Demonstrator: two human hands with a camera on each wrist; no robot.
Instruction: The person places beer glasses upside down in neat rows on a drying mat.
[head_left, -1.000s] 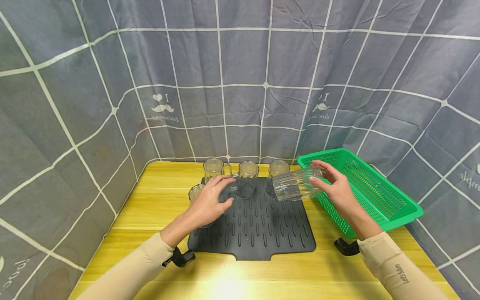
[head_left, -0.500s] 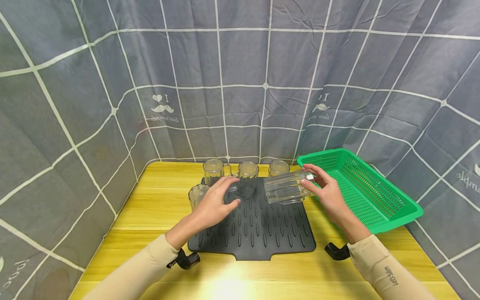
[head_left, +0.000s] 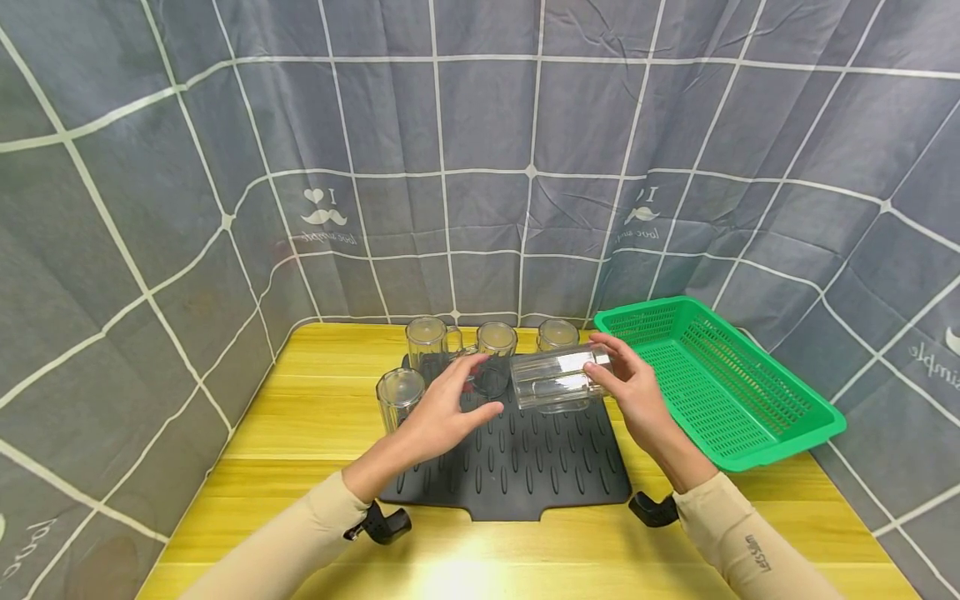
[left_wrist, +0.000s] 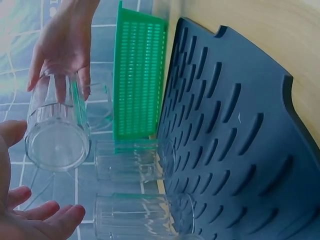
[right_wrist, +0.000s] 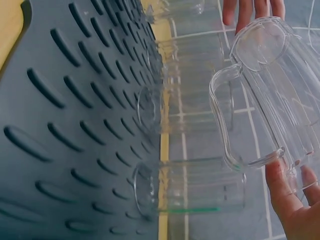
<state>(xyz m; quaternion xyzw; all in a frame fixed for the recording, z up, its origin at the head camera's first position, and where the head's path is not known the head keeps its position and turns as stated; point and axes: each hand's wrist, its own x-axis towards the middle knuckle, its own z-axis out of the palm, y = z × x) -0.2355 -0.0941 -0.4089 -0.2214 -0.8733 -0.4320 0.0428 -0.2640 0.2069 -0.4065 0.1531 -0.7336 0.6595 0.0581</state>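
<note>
A clear glass mug point(head_left: 551, 379) lies sideways in the air over the black ribbed mat point(head_left: 517, 475). My right hand point(head_left: 633, 392) grips it near its open end, and its handle point(right_wrist: 220, 120) shows in the right wrist view. The mug's round base point(left_wrist: 57, 145) points toward my left hand point(head_left: 446, 412), whose fingers are spread with a gap to the glass. Several more glass mugs stand upside down: one at the left point(head_left: 399, 396), one behind it point(head_left: 426, 337), one in the middle point(head_left: 495, 342) and one at the right point(head_left: 558, 333).
A green perforated plastic basket point(head_left: 750, 383) stands right of the mat, with nothing in it. The wooden table point(head_left: 322, 425) backs onto a grey gridded curtain point(head_left: 487, 208), which also hangs at both sides.
My right hand has carried the mug leftward from near the basket to over the mat. My left hand has moved slightly right, toward the mug's base. The standing mugs have stayed put.
</note>
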